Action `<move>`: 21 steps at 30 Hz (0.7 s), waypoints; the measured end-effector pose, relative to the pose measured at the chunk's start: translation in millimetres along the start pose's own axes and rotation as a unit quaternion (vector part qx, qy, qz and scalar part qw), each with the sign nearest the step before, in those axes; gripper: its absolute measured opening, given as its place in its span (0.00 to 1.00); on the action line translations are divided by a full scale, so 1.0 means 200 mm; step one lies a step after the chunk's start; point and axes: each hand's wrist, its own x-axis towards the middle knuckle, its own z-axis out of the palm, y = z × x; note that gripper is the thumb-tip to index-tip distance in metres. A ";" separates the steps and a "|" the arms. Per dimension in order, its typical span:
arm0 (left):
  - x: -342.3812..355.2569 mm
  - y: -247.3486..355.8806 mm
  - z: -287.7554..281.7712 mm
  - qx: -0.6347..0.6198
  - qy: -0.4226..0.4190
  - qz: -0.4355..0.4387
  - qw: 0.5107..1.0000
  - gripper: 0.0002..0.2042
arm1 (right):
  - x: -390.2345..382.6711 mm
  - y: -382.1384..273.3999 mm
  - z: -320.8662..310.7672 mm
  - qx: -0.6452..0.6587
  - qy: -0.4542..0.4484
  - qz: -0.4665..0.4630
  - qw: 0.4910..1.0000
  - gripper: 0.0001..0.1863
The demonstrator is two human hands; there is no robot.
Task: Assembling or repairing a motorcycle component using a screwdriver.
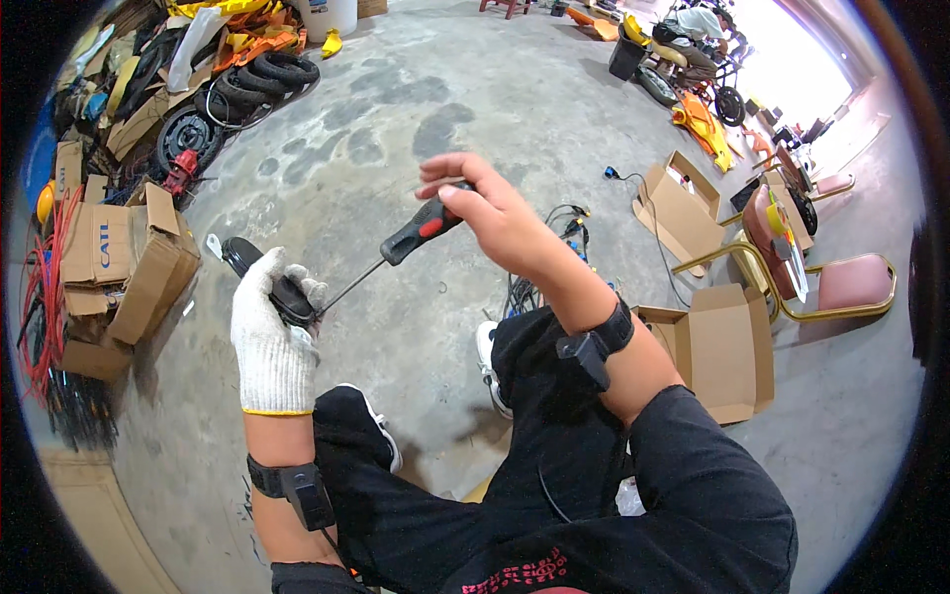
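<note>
My left hand [271, 342], in a white knit glove with a yellow cuff edge, grips a black elongated part [240, 255] with a pale tab at its far end. The fingers hide the part's middle, so its exact kind is unclear. My bare right hand [503, 223] holds a screwdriver [421, 231] by the butt of its black and red handle, thumb against it and some fingers lifted. The metal shaft slants down left, and its tip reaches the near end of the black part. Whether it sits in a screw is too small to tell.
Cardboard boxes [148, 267], red cables [45, 297] and tires [252, 89] crowd the left. Cables [524, 292] lie on the concrete floor beyond my knees. To the right are open cartons [727, 351] and a pink-seated chair [856, 287]. Another person [693, 30] is far right.
</note>
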 end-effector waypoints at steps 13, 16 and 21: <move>0.00 -0.01 0.00 0.002 0.004 -0.026 1.000 0.08 | 0.01 0.01 0.04 0.075 0.015 -0.070 0.995 0.22; 0.00 -0.01 0.00 0.005 0.005 -0.031 1.000 0.08 | 0.00 0.01 0.05 0.183 0.018 -0.131 0.974 0.22; 0.00 0.00 0.00 0.025 0.010 -0.022 0.999 0.08 | 0.02 0.00 -0.03 -0.027 -0.037 0.175 0.984 0.23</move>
